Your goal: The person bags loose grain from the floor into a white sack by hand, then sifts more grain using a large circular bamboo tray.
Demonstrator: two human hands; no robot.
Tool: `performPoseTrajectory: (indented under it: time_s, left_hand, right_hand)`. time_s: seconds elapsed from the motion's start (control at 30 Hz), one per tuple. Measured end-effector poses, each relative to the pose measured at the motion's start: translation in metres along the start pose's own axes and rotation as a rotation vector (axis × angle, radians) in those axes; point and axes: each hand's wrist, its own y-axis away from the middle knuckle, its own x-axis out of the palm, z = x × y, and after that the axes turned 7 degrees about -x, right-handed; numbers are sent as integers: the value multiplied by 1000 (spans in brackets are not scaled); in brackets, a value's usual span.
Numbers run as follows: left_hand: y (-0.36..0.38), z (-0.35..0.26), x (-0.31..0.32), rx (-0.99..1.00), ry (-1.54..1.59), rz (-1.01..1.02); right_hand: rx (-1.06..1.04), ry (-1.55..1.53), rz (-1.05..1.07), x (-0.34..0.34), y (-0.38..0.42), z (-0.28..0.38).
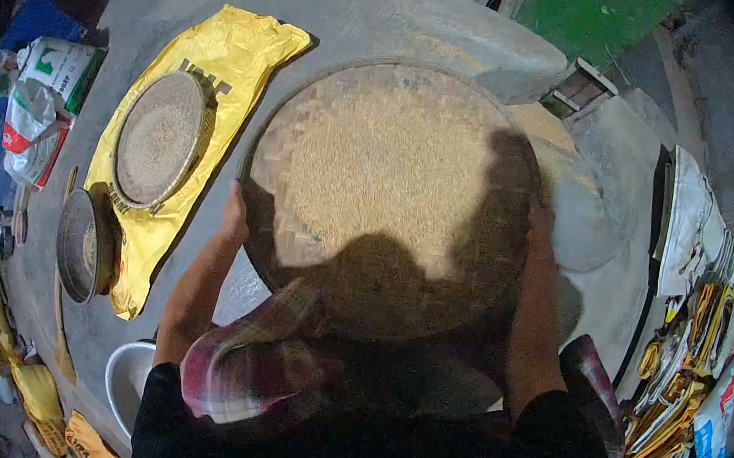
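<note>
A large round woven tray (282, 138) is held level in front of me, with a layer of pale grain (383, 163) spread over its middle. My left hand (235, 217) grips the tray's left rim, its fingers closed round the edge. On the opposite side my right hand (541, 226) holds the right rim, mostly in shadow. The shadow of a head and an arm falls across the tray and grain. A plaid cloth (256, 366) lies over my lap below the tray.
At left, a smaller woven tray (158, 140) of grain rests on a yellow sack (252, 44), beside a dark bowl (80, 246). A white basin (126, 382) stands at lower left. Folded sacks (684, 383) are stacked at right. A small wooden frame (579, 90) sits at upper right.
</note>
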Motion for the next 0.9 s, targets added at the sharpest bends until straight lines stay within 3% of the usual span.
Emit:
performPoseTrajectory:
  time_s: [0.1,0.13,0.23,0.27,0.3,0.33,0.37,0.43,0.47,0.5,0.53,0.6,0.63,0.7,0.73,0.77,0.9]
  left_hand:
    - [15,11,8,61,-104,-37]
    - [58,11,36,188,-59,-15]
    - [59,22,30,140,-59,-16]
    - [58,19,27,131,-63,-15]
    - [51,9,26,123,-26,0]
    - [42,-3,29,118,12,19]
    - [39,-14,38,114,54,40]
    - [64,-41,49,225,204,572]
    - [94,-56,74,235,248,295]
    - [115,-67,84,310,169,153]
    - [121,-70,88,377,160,92]
    - [108,-70,87,457,133,79]
    - [78,-61,84,413,107,41]
    - [18,-43,78,322,57,-28]
    - [-1,-38,70,276,16,67]
    - [-23,-26,60,220,-17,159]
    - [-15,14,40,23,-53,107]
  right_hand:
    - [-7,-33,-33,-24,16,-20]
    - [-21,-41,-47,-34,29,-26]
    - [-80,111,-91,-56,59,-24]
    - [2,34,-94,-57,63,-10]
    - [205,-288,-151,-52,71,12]
    - [202,-292,-156,-52,71,6]
    - [-52,-265,-174,-54,72,7]
    - [-293,-218,-191,-64,84,18]
    - [-232,-538,-182,-72,122,72]
    - [-194,-697,-171,-75,128,83]
    - [-153,-855,-167,-78,134,93]
    - [-171,-1217,82,-86,102,62]
    - [-170,-1226,85,-75,79,37]
    - [-297,-864,-34,-46,32,-6]
    - [-73,-501,-119,-47,31,-3]
    - [14,-351,-125,-47,31,-9]
    - [131,-436,-112,-46,55,-42]
